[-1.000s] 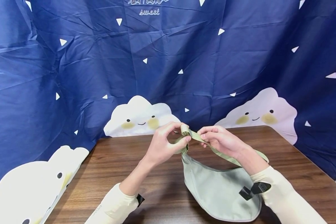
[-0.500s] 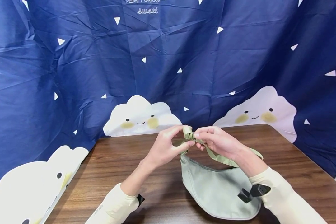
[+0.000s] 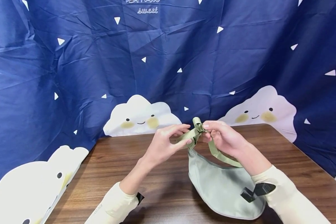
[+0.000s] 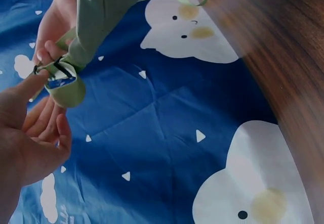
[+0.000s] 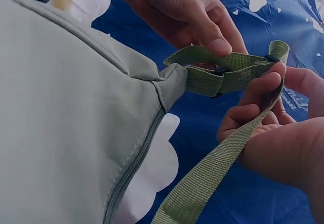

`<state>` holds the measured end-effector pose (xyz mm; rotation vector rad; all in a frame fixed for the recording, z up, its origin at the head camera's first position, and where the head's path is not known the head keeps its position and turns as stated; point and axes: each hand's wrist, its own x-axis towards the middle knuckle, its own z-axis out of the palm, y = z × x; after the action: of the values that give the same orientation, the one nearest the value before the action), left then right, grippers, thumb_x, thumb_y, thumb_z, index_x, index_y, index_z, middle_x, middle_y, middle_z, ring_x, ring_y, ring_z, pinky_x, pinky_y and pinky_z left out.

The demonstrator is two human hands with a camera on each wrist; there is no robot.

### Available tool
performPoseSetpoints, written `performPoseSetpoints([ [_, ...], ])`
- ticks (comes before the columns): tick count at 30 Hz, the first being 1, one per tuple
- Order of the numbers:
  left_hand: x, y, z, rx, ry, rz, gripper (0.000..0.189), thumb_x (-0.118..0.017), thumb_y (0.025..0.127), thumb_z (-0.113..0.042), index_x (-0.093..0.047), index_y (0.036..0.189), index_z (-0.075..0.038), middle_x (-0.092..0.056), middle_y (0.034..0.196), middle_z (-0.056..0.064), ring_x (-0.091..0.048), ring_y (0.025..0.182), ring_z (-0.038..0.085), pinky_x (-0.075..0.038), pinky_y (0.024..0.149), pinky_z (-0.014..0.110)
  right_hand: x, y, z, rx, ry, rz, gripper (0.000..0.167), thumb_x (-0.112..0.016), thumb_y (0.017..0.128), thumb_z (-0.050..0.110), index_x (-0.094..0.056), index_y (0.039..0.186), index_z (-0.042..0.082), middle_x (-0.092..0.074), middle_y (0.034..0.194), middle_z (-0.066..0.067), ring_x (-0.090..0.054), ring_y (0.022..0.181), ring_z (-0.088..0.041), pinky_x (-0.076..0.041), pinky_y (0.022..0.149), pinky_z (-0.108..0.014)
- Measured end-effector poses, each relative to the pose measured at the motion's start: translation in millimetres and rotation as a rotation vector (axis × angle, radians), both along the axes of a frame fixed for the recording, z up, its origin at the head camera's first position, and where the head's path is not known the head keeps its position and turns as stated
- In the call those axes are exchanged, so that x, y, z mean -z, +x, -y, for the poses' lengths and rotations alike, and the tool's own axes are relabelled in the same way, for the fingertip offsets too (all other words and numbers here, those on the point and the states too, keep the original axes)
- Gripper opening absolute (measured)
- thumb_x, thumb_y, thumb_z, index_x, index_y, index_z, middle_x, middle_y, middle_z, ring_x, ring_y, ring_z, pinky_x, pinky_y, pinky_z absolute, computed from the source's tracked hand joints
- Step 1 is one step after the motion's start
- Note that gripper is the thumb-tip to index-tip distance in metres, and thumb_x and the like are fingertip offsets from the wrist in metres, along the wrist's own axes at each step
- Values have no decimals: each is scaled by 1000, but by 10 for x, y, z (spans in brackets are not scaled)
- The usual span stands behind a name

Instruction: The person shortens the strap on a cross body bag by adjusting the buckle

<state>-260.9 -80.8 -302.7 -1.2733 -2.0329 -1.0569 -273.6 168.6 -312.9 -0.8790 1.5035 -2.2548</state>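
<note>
A pale green shoulder bag (image 3: 226,186) hangs below both hands, over the near part of the table. Its light green webbing strap (image 3: 217,152) runs up from the bag's left end and curves back behind the right forearm. My left hand (image 3: 162,144) pinches the webbing near that end, thumb on top in the right wrist view. With thumb and fingers, my right hand (image 3: 226,138) grips the strap at a dark buckle (image 5: 272,58), where a short loop of webbing stands up. A second dark slider (image 5: 221,71) sits closer to the bag's grey-green corner.
The brown wooden table (image 3: 114,180) stretches out under the arms. Behind it hangs a dark blue curtain (image 3: 168,62) with white triangles and smiling clouds. Black wrist cameras sit on both cream sleeves (image 3: 291,193).
The right hand has drawn the buckle and its loop to the right and slightly up, out from the left fingers. The bag has shifted a little right with it. The left hand has barely moved.
</note>
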Motion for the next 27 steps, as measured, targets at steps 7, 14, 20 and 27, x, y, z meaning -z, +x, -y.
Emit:
performPoseSetpoints([
  [7, 1, -45, 46, 13, 12, -5, 30, -84, 86, -10, -75, 113, -2, -74, 106, 7, -69, 93, 9, -56, 84, 28, -33, -40, -77, -186, -203, 97, 30, -39, 106, 8, -64, 90, 7, -46, 71, 1, -39, 67, -15, -34, 68, -26],
  [14, -19, -112, 149, -8, 12, -20, 24, -84, 86, -8, -78, 109, -6, -74, 101, 0, -69, 89, 12, -56, 81, 25, -113, -75, -211, -283, -432, 223, 26, -43, 104, 10, -63, 90, 2, -34, 72, -1, -36, 68, -17, -34, 69, -28],
  [20, -33, -151, 196, -37, 24, -18, 25, -84, 85, -10, -77, 109, -7, -74, 102, -2, -68, 92, 10, -56, 80, 27, -118, -99, -225, -291, -448, 208, 29, -43, 105, 12, -58, 81, 5, -38, 71, -2, -34, 68, -19, -36, 70, -29],
  [27, 59, -69, 19, -24, 8, 169, 55, -85, 86, -27, -64, 135, -12, -69, 120, -3, -64, 105, 11, -52, 92, 33, -80, 23, -51, -208, -296, 107, 27, -37, 106, 9, -60, 93, 5, -56, 80, -6, -50, 75, -20, -41, 75, -29],
])
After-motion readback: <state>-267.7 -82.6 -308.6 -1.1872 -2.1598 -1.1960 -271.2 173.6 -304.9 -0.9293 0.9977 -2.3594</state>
